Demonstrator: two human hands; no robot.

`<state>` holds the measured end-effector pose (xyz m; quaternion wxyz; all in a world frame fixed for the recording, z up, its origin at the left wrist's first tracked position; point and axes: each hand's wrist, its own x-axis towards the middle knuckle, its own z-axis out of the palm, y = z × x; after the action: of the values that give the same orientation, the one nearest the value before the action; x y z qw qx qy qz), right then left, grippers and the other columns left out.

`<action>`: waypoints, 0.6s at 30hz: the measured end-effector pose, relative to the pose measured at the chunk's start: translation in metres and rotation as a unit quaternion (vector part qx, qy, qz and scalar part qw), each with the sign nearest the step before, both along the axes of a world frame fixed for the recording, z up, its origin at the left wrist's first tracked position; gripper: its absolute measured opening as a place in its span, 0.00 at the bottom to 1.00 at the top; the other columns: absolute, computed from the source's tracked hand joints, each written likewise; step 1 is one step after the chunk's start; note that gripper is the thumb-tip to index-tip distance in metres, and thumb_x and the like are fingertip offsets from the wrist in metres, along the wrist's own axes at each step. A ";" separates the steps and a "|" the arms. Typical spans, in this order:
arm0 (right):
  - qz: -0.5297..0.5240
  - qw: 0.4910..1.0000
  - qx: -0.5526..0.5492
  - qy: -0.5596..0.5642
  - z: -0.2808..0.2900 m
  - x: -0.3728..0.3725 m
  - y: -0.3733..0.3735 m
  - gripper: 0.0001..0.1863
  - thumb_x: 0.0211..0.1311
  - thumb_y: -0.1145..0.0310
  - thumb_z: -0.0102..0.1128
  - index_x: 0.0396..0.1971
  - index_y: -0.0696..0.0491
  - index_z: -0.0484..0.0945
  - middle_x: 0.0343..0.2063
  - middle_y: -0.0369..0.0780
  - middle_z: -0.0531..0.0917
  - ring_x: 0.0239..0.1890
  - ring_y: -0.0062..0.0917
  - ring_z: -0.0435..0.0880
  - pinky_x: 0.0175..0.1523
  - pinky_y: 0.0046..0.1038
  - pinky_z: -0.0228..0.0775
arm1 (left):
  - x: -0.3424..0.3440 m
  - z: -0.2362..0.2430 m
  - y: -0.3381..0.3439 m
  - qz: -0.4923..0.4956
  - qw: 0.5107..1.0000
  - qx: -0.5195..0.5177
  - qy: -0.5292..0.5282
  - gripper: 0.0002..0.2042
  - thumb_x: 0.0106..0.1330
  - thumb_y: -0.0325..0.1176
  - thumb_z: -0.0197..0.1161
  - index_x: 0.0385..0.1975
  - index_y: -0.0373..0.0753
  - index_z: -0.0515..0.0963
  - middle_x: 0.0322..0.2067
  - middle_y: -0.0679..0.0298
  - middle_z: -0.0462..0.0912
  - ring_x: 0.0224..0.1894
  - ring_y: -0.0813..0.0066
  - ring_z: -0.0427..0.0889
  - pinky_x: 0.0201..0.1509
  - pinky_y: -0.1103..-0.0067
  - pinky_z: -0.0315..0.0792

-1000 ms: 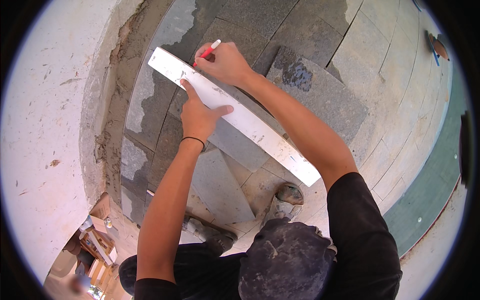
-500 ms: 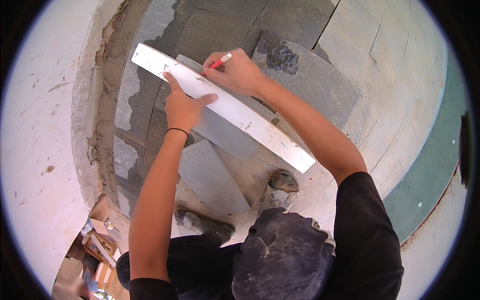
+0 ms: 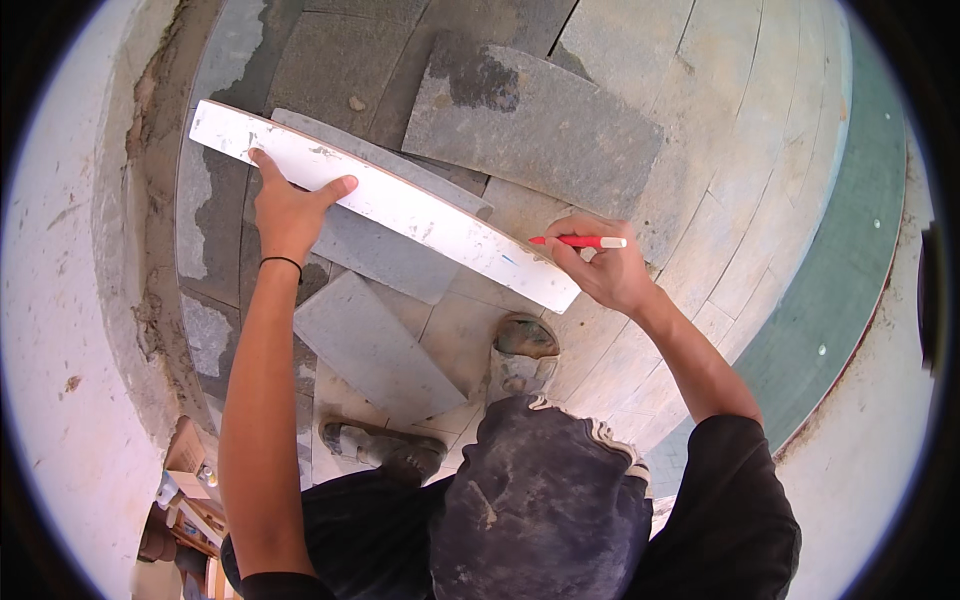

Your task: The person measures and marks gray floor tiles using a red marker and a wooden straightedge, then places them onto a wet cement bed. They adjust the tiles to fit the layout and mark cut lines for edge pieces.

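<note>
A long white straightedge (image 3: 425, 220) slants across a grey stone slab (image 3: 380, 252), dropping toward the right. My left hand (image 3: 287, 210) holds it near its left end, thumb and forefinger spread over its face. The other fingers of that hand are hidden. At the far edge of the straightedge, near its right end, my right hand (image 3: 612, 270) pinches a red marker pen (image 3: 580, 241) with a pale end. The pen's tip points left, close to the board's edge. Part of the slab shows beyond the straightedge.
A loose grey slab (image 3: 380, 350) lies nearer me, by my shoes (image 3: 527, 340). Beyond the straightedge is another slab (image 3: 540, 125) with a dark patch. A rough wall edge (image 3: 150, 220) runs at the left; a green strip (image 3: 830, 290) curves along the right.
My right hand with the pen has moved from the straightedge's left part to near its right end, and the pen now points left. My left hand stays on the straightedge. The view has shifted.
</note>
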<state>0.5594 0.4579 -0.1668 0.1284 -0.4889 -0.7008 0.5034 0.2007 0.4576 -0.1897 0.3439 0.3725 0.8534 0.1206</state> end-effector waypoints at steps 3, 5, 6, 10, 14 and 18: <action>-0.088 0.989 0.099 0.069 0.000 -0.014 -0.006 0.08 0.60 0.73 0.65 0.38 0.60 0.82 0.28 0.43 0.85 0.28 0.25 0.84 0.34 0.23 0.74 | -0.001 0.000 -0.002 0.003 1.000 0.000 -0.010 0.65 0.44 0.46 0.80 0.70 0.21 0.35 0.50 0.35 0.77 0.54 0.49 0.80 0.59 0.72 0.73; -0.100 0.986 0.130 0.035 -0.004 -0.026 -0.018 0.12 0.59 0.72 0.67 0.42 0.60 0.80 0.35 0.45 0.85 0.37 0.30 0.86 0.42 0.28 0.76 | 0.001 0.004 0.000 0.003 1.000 -0.016 0.001 0.65 0.44 0.46 0.80 0.70 0.22 0.35 0.49 0.35 0.78 0.53 0.49 0.80 0.59 0.72 0.73; -0.080 0.981 0.177 0.010 -0.006 -0.035 -0.027 0.14 0.57 0.71 0.67 0.42 0.59 0.79 0.39 0.46 0.84 0.40 0.33 0.84 0.46 0.30 0.74 | 0.002 0.004 0.002 0.003 1.000 -0.010 -0.009 0.66 0.43 0.46 0.81 0.70 0.23 0.33 0.49 0.37 0.79 0.52 0.49 0.81 0.58 0.71 0.74; -0.036 0.963 0.255 -0.076 -0.016 -0.064 -0.064 0.21 0.52 0.69 0.71 0.44 0.56 0.74 0.51 0.48 0.79 0.53 0.43 0.76 0.57 0.39 0.64 | 0.005 0.008 0.003 -0.007 1.000 -0.015 0.023 0.67 0.42 0.48 0.81 0.70 0.24 0.34 0.51 0.37 0.77 0.53 0.49 0.80 0.60 0.71 0.72; -0.024 0.962 0.247 -0.113 -0.032 -0.066 -0.077 0.23 0.48 0.67 0.72 0.42 0.54 0.70 0.53 0.48 0.77 0.55 0.43 0.74 0.60 0.40 0.60 | 0.001 0.007 0.002 0.002 0.999 -0.038 0.022 0.68 0.41 0.50 0.81 0.71 0.25 0.34 0.52 0.37 0.77 0.54 0.51 0.80 0.60 0.72 0.72; -0.029 0.972 0.226 -0.061 -0.044 -0.062 -0.079 0.22 0.47 0.72 0.72 0.40 0.54 0.69 0.52 0.51 0.78 0.52 0.44 0.75 0.56 0.40 0.64 | 0.001 0.006 -0.007 -0.015 0.997 0.002 0.076 0.63 0.48 0.50 0.77 0.73 0.32 0.35 0.47 0.46 0.81 0.49 0.53 0.82 0.57 0.70 0.75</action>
<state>0.4970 0.3790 -0.2109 0.2074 -0.4974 -0.7883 0.2971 0.2015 0.4510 -0.1833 0.2792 0.3944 0.8710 0.0885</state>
